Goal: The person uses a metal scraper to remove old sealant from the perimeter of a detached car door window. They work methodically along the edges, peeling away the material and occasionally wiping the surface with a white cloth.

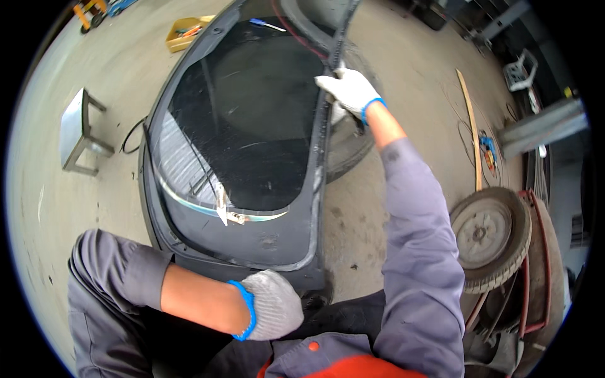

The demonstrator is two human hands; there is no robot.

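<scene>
A dark vehicle panel with a large glass window (252, 120), like a tailgate, lies before me, its right side resting over a tyre (350, 148). My right hand (350, 92), in a white knit glove with a blue cuff, is closed around the panel's right edge strip (320, 151). The thumb lies over the top and the fingers curl below. In front of my lap, my left hand (272, 305) wears the same kind of glove. It is near the panel's lower edge, its fingers turned down and hidden. A blue-and-white pen (267, 24) lies on the far glass, beside a red cord (291, 30).
To the left stands a metal stool (77, 129). Beyond the panel sits a yellow box (183, 34) holding tools. On the right are a wooden strip (469, 126), a blue power tool (488, 151) with cords, and a wheel (482, 233) on a red-framed cart (528, 277).
</scene>
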